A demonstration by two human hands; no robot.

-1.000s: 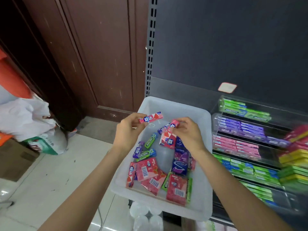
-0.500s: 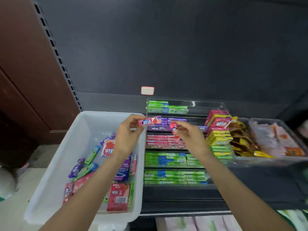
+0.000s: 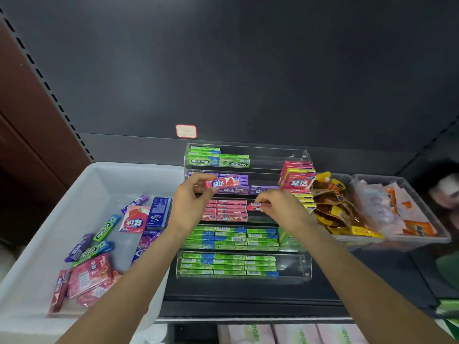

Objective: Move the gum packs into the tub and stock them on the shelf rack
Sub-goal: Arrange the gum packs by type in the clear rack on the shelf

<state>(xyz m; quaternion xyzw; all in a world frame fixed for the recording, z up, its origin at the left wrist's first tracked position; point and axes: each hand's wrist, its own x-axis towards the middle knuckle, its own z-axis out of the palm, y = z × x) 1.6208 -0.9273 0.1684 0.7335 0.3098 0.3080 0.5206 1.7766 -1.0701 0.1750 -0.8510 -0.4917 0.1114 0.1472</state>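
Rack (image 3: 244,278): clear, five tiers, the landmark.
Left hand (image 3: 190,203): pinches one pink stick (image 3: 221,182) before the rack's purple tier.
Right hand (image 3: 283,207): pinches one small pink pack (image 3: 253,206) at the pink tier.
Tub (image 3: 74,194): left of the rack, a dozen-odd loose packs.

The tub (image 3: 74,184) at nine o'clock is white, holding pink, purple, green and blue packs. The rack (image 3: 293,160) is clear, its rows green, purple, pink, then green with blue ends. The pack (image 3: 223,182) in the left hand (image 3: 191,204) is red-pink with white lettering on blue. The shelf back (image 3: 248,70) is dark grey.
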